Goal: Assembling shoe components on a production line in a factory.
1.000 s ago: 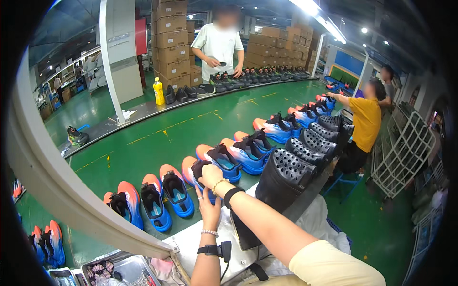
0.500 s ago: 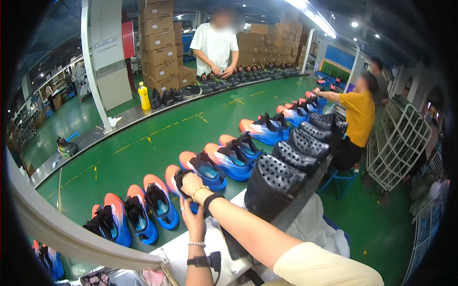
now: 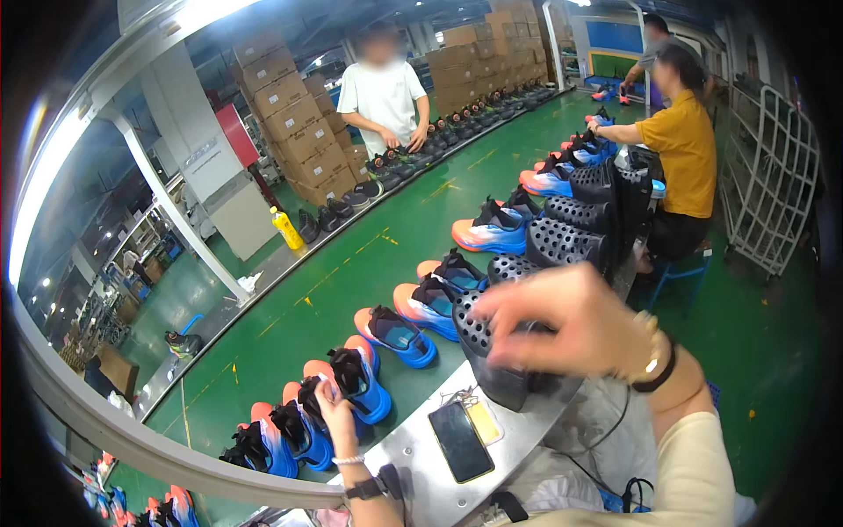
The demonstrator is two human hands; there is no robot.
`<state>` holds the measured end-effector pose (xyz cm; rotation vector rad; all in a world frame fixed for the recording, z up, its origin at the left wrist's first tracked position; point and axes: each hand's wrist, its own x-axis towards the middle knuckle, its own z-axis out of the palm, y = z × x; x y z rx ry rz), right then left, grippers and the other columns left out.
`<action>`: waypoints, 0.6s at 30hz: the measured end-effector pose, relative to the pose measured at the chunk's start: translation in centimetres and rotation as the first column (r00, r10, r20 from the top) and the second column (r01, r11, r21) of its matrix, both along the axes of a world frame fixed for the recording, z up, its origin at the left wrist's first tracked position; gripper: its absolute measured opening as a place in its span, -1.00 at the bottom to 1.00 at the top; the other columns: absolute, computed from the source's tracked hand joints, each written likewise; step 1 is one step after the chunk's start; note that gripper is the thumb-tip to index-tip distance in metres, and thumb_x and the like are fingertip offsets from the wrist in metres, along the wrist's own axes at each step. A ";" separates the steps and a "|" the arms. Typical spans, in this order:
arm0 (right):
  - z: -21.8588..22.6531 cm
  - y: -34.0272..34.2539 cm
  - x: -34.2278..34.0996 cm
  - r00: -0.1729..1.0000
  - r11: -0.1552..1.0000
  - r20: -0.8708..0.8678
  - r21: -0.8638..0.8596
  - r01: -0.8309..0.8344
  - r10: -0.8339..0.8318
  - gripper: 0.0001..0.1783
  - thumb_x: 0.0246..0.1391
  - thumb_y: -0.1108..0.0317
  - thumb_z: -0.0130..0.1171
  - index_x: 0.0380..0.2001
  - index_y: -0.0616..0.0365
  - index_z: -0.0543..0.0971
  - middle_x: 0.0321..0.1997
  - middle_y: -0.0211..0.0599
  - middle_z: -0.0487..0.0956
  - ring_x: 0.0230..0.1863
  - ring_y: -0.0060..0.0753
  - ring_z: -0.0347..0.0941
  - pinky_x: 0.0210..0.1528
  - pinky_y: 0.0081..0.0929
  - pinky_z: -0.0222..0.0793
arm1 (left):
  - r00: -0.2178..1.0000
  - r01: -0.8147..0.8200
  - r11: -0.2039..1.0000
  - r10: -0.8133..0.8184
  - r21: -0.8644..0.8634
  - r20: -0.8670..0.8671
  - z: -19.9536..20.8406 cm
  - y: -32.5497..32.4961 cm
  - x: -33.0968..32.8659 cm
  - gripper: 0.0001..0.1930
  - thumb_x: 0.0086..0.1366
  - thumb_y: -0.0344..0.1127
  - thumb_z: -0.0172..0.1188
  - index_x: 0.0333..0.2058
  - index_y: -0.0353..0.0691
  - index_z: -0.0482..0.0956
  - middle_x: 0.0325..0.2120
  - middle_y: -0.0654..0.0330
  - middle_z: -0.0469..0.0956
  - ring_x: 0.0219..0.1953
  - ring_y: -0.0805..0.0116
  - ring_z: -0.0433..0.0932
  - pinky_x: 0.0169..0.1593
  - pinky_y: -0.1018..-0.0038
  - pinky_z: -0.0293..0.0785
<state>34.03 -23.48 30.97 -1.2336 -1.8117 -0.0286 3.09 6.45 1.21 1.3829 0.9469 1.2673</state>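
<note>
Sneakers in orange, white and blue with black collars stand in a row along the green conveyor. Over at the lower left, my left hand [image 3: 337, 418] is closed at the collar of one sneaker [image 3: 309, 436]; part of its grip is hidden. My right hand [image 3: 571, 329], smeared by motion, hangs in front of a black piece with a perforated top [image 3: 472, 327]. Its fingers are bent and their tips apart, with nothing visible between them. Nearest between my hands stand another sneaker [image 3: 370, 383] and a blue-heeled one [image 3: 397, 337].
A dark phone [image 3: 461, 441] lies on the metal ledge [image 3: 413, 470]. More perforated black pieces [image 3: 566, 237] line the near edge. Across the belt are dark shoes, a yellow bottle [image 3: 285, 228] and a person in white [image 3: 386, 101]; a person in yellow [image 3: 683, 154] sits at right.
My right hand has left the sneaker and swung right, toward the black pieces. My left hand has shifted slightly left and down. The view has tilted, and the phone now shows.
</note>
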 end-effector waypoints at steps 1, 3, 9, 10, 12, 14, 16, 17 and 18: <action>0.7 -0.1 2.0 0.996 0.994 -0.022 0.057 0.089 -0.088 -0.67 0.07 0.19 0.30 -0.24 0.25 0.60 -0.43 -0.16 0.64 -0.39 -0.16 0.59 -0.20 -0.38 0.49 | 0.996 -0.046 0.998 0.041 -0.052 -0.081 1.3 1.2 -0.4 -0.18 -0.18 -0.76 -0.13 0.22 -0.32 0.18 0.29 -0.04 0.17 0.35 0.06 0.18 0.23 0.37 0.34; 2.1 0.3 6.0 0.946 0.947 -0.043 -0.007 0.322 -0.322 -0.70 0.08 0.23 0.29 -0.24 0.26 0.61 -0.39 -0.16 0.66 -0.36 -0.19 0.61 -0.18 -0.43 0.47 | 0.973 0.030 0.975 -0.079 -0.220 -0.218 4.2 2.6 -0.4 -0.19 -0.14 -0.71 -0.09 0.23 -0.31 0.16 0.25 -0.08 0.23 0.18 0.11 0.38 -0.05 0.42 0.55; -4.2 1.8 22.2 0.611 0.595 -0.148 0.140 0.792 -0.778 -0.55 0.10 0.14 0.24 -0.05 0.25 0.54 -0.18 -0.03 0.65 -0.07 -0.11 0.58 0.03 -0.32 0.39 | 0.778 0.168 0.972 -0.233 -0.165 -0.583 4.8 5.1 3.7 -0.08 -0.07 -0.50 0.33 0.30 -0.34 0.08 0.09 0.03 0.43 0.05 0.17 0.48 0.16 0.40 0.38; -6.1 1.5 25.0 0.588 0.579 -0.125 0.106 0.809 -0.799 -0.51 0.11 0.13 0.23 0.00 0.25 0.51 -0.10 -0.01 0.63 0.01 -0.08 0.55 0.04 -0.30 0.39 | 0.720 0.292 0.939 -0.341 -0.182 -0.604 5.4 4.0 5.0 -0.02 -0.08 -0.44 0.44 0.31 -0.35 0.08 0.08 0.05 0.44 0.07 0.20 0.47 0.22 0.40 0.32; -8.3 2.7 26.5 0.611 0.617 -0.151 0.010 0.787 -0.777 -0.54 0.13 0.11 0.22 -0.04 0.26 0.53 -0.14 -0.03 0.63 -0.05 -0.16 0.56 0.03 -0.35 0.40 | 0.750 0.348 0.935 -0.319 -0.065 -0.580 2.9 5.8 3.3 -0.10 -0.13 -0.39 0.53 0.22 -0.34 0.27 0.04 0.12 0.48 0.04 0.28 0.49 0.16 0.40 0.39; -10.1 3.1 27.6 0.635 0.682 -0.248 -0.278 0.676 -0.731 -0.58 0.20 0.10 0.18 -0.12 0.28 0.57 -0.24 -0.13 0.64 -0.16 -0.40 0.54 -0.05 -0.45 0.40 | 0.788 0.314 0.947 -0.299 -0.066 -0.538 1.9 5.9 3.2 -0.17 -0.12 -0.40 0.51 0.18 -0.32 0.33 0.00 0.15 0.52 0.00 0.29 0.52 0.13 0.39 0.42; -11.7 2.6 29.2 0.676 0.737 -0.295 -0.247 0.629 -0.676 -0.60 0.22 0.10 0.16 -0.14 0.28 0.57 -0.25 -0.17 0.64 -0.18 -0.46 0.52 -0.07 -0.48 0.39 | 0.731 0.310 0.951 -0.239 -0.001 -0.639 2.3 5.1 4.3 -0.29 -0.11 -0.41 0.49 0.09 -0.30 0.44 -0.11 0.15 0.59 -0.09 0.29 0.58 0.06 0.38 0.47; -12.2 2.3 29.9 0.713 0.789 -0.341 -0.201 0.581 -0.612 -0.61 0.24 0.11 0.14 -0.15 0.28 0.58 -0.27 -0.20 0.63 -0.20 -0.52 0.50 -0.09 -0.51 0.38 | 0.732 0.313 0.950 -0.246 -0.007 -0.635 2.2 4.8 4.9 -0.29 -0.11 -0.41 0.49 0.09 -0.30 0.44 -0.11 0.15 0.59 -0.09 0.29 0.58 0.06 0.38 0.47; -11.9 2.0 29.5 0.709 0.797 -0.366 -0.231 0.558 -0.603 -0.56 0.12 0.11 0.26 -0.11 0.27 0.56 -0.21 -0.15 0.64 -0.14 -0.39 0.54 -0.03 -0.46 0.39 | 0.727 0.302 0.949 -0.170 0.087 -0.665 2.2 4.5 5.0 -0.32 -0.11 -0.42 0.48 0.07 -0.29 0.46 -0.15 0.12 0.62 -0.13 0.26 0.59 0.03 0.38 0.49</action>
